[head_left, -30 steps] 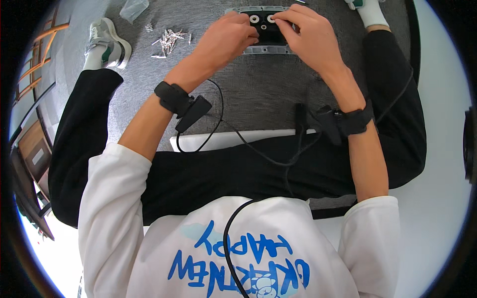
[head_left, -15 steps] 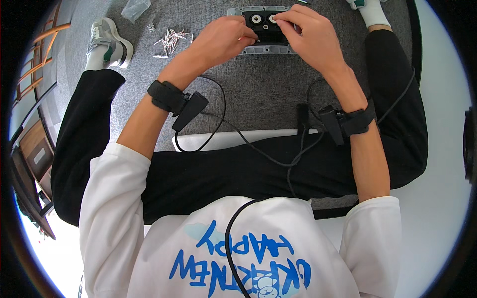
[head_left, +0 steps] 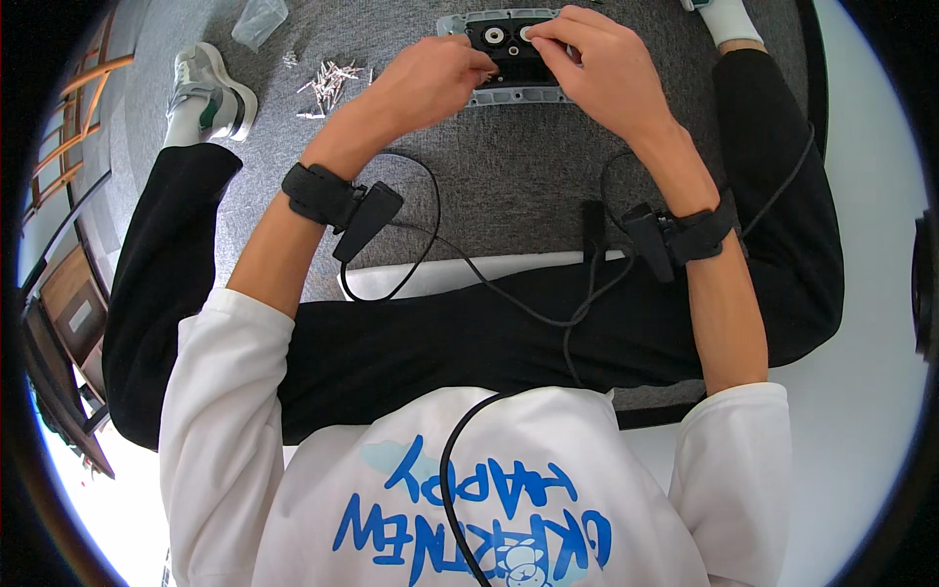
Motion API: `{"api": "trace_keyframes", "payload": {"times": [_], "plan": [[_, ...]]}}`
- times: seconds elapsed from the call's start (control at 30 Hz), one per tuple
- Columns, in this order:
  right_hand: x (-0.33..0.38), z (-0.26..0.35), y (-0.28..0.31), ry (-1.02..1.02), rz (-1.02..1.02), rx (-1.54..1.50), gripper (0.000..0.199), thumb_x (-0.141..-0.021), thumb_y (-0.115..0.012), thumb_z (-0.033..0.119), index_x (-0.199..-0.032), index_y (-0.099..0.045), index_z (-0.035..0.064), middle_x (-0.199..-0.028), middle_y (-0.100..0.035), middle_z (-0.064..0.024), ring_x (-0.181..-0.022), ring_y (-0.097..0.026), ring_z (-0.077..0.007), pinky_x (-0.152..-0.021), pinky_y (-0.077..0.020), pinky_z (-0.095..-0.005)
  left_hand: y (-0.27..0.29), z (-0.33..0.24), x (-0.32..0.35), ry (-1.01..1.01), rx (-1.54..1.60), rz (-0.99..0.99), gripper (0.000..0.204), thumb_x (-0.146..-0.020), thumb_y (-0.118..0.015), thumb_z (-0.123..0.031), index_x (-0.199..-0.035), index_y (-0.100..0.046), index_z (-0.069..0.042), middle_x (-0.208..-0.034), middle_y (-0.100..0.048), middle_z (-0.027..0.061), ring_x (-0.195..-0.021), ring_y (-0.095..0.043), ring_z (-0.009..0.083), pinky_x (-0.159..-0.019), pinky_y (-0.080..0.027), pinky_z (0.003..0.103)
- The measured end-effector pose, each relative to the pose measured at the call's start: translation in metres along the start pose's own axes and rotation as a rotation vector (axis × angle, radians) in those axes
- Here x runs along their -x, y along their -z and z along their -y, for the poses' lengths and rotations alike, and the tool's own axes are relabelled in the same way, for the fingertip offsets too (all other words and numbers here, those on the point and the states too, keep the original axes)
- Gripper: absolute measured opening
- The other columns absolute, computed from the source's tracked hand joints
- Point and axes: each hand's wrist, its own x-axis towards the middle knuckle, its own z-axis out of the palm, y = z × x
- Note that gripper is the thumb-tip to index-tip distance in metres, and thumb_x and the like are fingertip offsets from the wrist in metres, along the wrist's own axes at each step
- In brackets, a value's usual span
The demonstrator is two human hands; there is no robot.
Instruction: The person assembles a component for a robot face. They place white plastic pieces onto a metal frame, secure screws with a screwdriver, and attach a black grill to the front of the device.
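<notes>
On the carpet at the top middle lies a black and grey plastic assembly (head_left: 518, 96), with a grey frame along its near and far edges. Two white rings sit in its black centre; the left ring (head_left: 494, 36) shows fully. My left hand (head_left: 427, 83) is closed at the assembly's left side, fingertips pinched low on the black part; anything between them is too small to make out. My right hand (head_left: 611, 78) grips the right side, its index fingertip against the other white ring (head_left: 526, 33), the thumb curled below. Both hands cover the assembly's ends.
Several small shiny screw-like pieces (head_left: 331, 86) lie loose on the carpet at the left, a smaller cluster (head_left: 290, 59) beyond them. A clear plastic bag (head_left: 259, 22) rests farther up. Black cables (head_left: 509, 292) run from both wrist straps across my legs.
The assembly and both hands appear slightly farther left in view, as does the carpet around them. My fingers keep nearly the same places on it.
</notes>
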Motion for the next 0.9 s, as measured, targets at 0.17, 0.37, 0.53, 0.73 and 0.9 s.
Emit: {"api": "trace_keyframes", "payload": {"times": [0.17, 0.37, 0.53, 0.73, 0.9], "plan": [[0.0, -0.001, 0.0, 0.009, 0.014, 0.004, 0.01, -0.087, -0.071, 0.006, -0.093, -0.073, -0.0025, -0.09, -0.069, -0.0157, -0.085, -0.069, -0.0341, -0.076, -0.0563, -0.0404, -0.003, -0.004, -0.002, 0.044, 0.026, 0.026, 0.025, -0.095, -0.059, -0.008, -0.112, -0.076, -0.003, -0.099, -0.07, 0.0197, -0.091, -0.068, 0.038, -0.083, -0.054, 0.045], [0.0, 0.001, -0.001, 0.008, 0.009, -0.018, 0.009, -0.087, -0.071, 0.005, -0.092, -0.072, -0.0026, -0.091, -0.069, -0.0164, -0.085, -0.068, -0.0347, -0.076, -0.0561, -0.0406, -0.007, -0.007, -0.004, 0.104, 0.051, -0.078, 0.026, -0.089, -0.057, -0.009, -0.099, -0.08, -0.005, -0.092, -0.074, 0.0204, -0.087, -0.072, 0.0394, -0.085, -0.058, 0.048], [0.001, 0.002, -0.001, -0.006, 0.03, -0.021, 0.009, -0.087, -0.07, 0.005, -0.091, -0.072, -0.0023, -0.091, -0.069, -0.0163, -0.086, -0.068, -0.0351, -0.077, -0.0556, -0.0414, -0.016, -0.013, -0.007, 0.222, 0.04, -0.11, 0.025, -0.087, -0.059, -0.013, -0.096, -0.082, -0.008, -0.087, -0.074, 0.02, -0.082, -0.072, 0.0396, -0.082, -0.058, 0.048], [0.002, 0.003, 0.001, -0.018, 0.045, -0.049, 0.009, -0.087, -0.07, 0.005, -0.091, -0.072, -0.0021, -0.091, -0.069, -0.0165, -0.087, -0.067, -0.0352, -0.077, -0.0553, -0.042, -0.017, -0.021, -0.008, 0.274, 0.011, -0.128, 0.023, -0.086, -0.062, -0.015, -0.095, -0.082, -0.01, -0.086, -0.074, 0.019, -0.081, -0.072, 0.0387, -0.081, -0.058, 0.049], [0.003, 0.002, 0.002, -0.014, 0.04, -0.053, 0.009, -0.088, -0.07, 0.006, -0.093, -0.072, -0.0017, -0.092, -0.069, -0.0166, -0.088, -0.067, -0.0356, -0.078, -0.0551, -0.0422, -0.022, -0.023, -0.007, 0.205, -0.099, -0.151, 0.018, -0.091, -0.066, -0.017, -0.098, -0.081, -0.011, -0.088, -0.073, 0.0164, -0.081, -0.071, 0.0378, -0.077, -0.057, 0.048]]}}
